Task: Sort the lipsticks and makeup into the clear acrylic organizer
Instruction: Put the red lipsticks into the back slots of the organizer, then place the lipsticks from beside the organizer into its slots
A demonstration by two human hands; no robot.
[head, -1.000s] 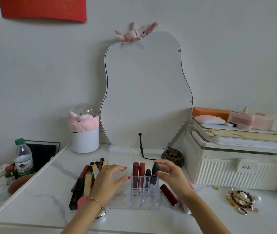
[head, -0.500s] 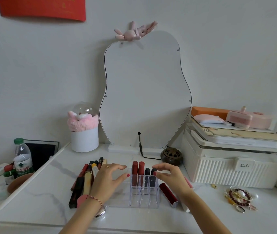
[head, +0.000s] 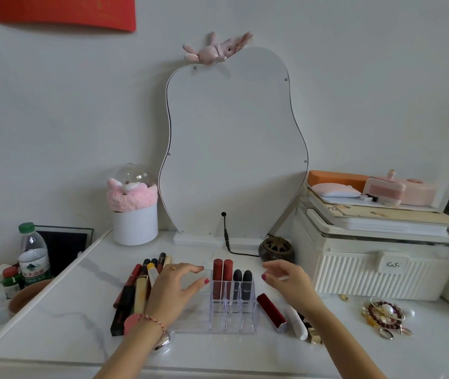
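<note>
The clear acrylic organizer (head: pixel 231 318) stands on the white table in front of me. Its back row holds two red lipsticks (head: pixel 222 274) and two black ones (head: pixel 242 280), all upright. My left hand (head: pixel 175 288) rests against the organizer's left side with fingers spread, holding nothing. My right hand (head: pixel 286 280) hovers just right of the organizer, fingers apart and empty. A row of lip glosses and pencils (head: pixel 138 285) lies to the left. A red lipstick (head: pixel 271 311), a white tube (head: pixel 295 322) and a gold-capped piece (head: pixel 313 333) lie to the right.
A pear-shaped mirror (head: pixel 231 146) with a cable leans on the wall behind. A white cup (head: pixel 135 224) and a water bottle (head: pixel 33 255) stand left. A small brass burner (head: pixel 276 248), a white ribbed box (head: pixel 376 272) and a pile of jewellery (head: pixel 384 314) are on the right.
My right hand let go of the second black lipstick, which now stands in the organizer, and pulled away to the right. My left hand stayed by the organizer.
</note>
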